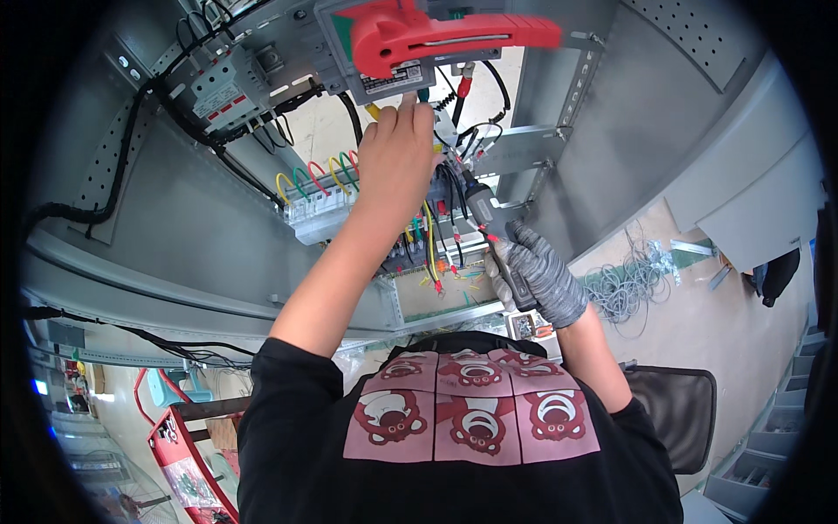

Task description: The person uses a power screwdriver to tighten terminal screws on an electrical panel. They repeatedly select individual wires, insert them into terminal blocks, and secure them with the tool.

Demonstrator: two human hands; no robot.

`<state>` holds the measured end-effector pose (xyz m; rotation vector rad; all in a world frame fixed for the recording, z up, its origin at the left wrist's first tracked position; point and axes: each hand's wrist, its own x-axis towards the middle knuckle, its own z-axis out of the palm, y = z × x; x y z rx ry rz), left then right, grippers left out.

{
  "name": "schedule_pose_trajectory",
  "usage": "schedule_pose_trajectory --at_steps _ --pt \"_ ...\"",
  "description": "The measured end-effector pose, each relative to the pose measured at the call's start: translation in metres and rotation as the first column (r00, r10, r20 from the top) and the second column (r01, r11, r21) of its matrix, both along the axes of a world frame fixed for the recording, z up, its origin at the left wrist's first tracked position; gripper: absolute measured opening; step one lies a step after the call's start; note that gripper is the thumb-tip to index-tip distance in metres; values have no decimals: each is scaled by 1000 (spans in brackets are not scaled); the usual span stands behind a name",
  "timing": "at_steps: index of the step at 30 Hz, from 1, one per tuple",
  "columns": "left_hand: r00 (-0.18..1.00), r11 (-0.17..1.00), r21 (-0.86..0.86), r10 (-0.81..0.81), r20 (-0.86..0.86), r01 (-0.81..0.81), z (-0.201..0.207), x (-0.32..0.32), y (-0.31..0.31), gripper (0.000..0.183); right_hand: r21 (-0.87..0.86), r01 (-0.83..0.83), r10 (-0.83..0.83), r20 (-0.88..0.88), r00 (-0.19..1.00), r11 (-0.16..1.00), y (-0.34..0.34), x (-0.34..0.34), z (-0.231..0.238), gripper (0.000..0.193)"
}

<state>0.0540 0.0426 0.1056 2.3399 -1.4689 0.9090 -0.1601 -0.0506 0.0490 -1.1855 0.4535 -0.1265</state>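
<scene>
My bare left hand reaches up into a grey electrical cabinet, its fingertips among the wires just under a grey switch box with a big red handle. My right hand, in a grey work glove, is shut on a grey electric screwdriver. The tool's tip points up at the wire ends below the switch box. A row of breakers with looped green, yellow and red wires sits left of my left wrist.
A fuse holder block with black cables is mounted at the upper left of the cabinet back plate. A bundle of grey wire lies on the floor to the right. A black chair seat is at the lower right. A red stand is at the lower left.
</scene>
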Motion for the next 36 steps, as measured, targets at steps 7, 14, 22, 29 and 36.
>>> schedule_pose_trajectory --at_steps 7,14,22,29,36 --pt "951 987 123 -67 -301 109 14 9 -9 53 105 -26 24 16 1000 994 -3 -10 -6 64" --pt "783 927 -39 -337 -523 372 18 27 -2 44 115 -82 76 59 995 990 2 -23 4 58" --pt "807 929 20 -311 -502 370 18 27 0 32 118 -22 19 27 999 993 4 -13 3 55" --pt "814 926 24 -319 -485 377 18 29 3 28 168 -59 55 31 998 984 3 -11 1 54" --pt "825 927 16 -324 -463 374 16 28 3 29 107 10 -18 67 998 994 18 -6 -2 48"
